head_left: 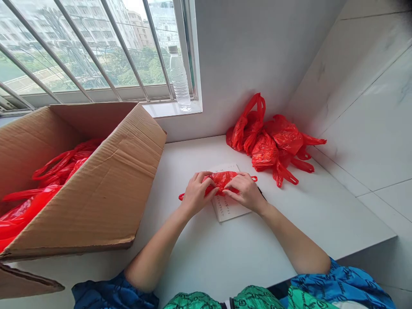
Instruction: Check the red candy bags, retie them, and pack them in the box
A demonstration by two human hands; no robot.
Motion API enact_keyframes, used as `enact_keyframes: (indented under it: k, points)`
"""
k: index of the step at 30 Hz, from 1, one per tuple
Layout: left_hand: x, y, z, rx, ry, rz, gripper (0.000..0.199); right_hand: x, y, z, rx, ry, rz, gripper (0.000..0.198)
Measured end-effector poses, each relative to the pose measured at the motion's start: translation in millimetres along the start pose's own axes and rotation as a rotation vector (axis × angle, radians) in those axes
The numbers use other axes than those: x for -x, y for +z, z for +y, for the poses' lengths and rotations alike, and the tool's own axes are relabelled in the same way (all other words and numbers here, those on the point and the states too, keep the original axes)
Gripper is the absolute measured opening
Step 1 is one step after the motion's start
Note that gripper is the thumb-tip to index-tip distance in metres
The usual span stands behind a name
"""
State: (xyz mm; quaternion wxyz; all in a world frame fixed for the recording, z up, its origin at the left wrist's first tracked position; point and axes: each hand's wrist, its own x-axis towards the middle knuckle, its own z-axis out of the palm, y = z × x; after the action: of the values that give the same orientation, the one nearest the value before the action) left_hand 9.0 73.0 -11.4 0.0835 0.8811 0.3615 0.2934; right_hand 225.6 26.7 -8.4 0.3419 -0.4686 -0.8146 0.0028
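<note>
Grip: two-handed pinch, fingers and thumbs closed on one red plastic carrier bag (225, 177). Left hand (200, 192): fingertips over the upper edge, thumb toward the near edge. Right hand (246, 191): similar hold opposite, the thumbs close together at the middle.

Handling, as judged: the film looks thin, slippery and apt to spring loose. Light, even pressure from both sides should suit; gather the plastic in small tucks, pressing air out from the middle toward the ends. One hand had best pin the bag whenever the other shifts its pinch. Hard pulling could stretch or tear the film; the loose ends are best smoothed in line with the rest.

Position of bag: crosswise between the hands, its middle under the fingertips; one end protrudes left past the left hand, a small loop right beyond the right hand. Below it: a printed paper booklet (231, 211) on a white table (189, 262). Whether bag and paper touch cannot be told. A dark, slender item (261, 194) shows beside the right wrist, mostly hidden.

Surroundings: red bag pile (265, 150), beyond and right; cardboard box (96, 197), left, containing more red bags (72, 161).
</note>
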Motion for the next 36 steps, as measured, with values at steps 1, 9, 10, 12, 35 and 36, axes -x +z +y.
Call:
enact_keyframes:
  k: [1,9,10,12,35,36]
  points:
    - [3,5,0,0.011,0.008,-0.014,0.013,0,1,-1,0.012,0.021,0.000,0.019]
    - [15,24,-10,-0.040,0.008,0.022,0.055,3,16,4,0.165,0.057,-0.011,0.031]
    - [14,23,-12,-0.051,0.017,0.031,0.050,3,15,6,0.158,0.054,-0.032,0.029]
    - [13,19,-16,-0.047,0.025,0.084,0.031,3,10,8,0.139,0.049,-0.053,0.026]
    - [3,4,-2,1.519,-0.806,-0.107,0.037,1,11,-5,-0.234,0.289,0.091,0.014]
    - [4,5,-4,1.515,-0.813,-0.104,0.036,1,10,-4,-0.249,0.288,0.093,0.011]
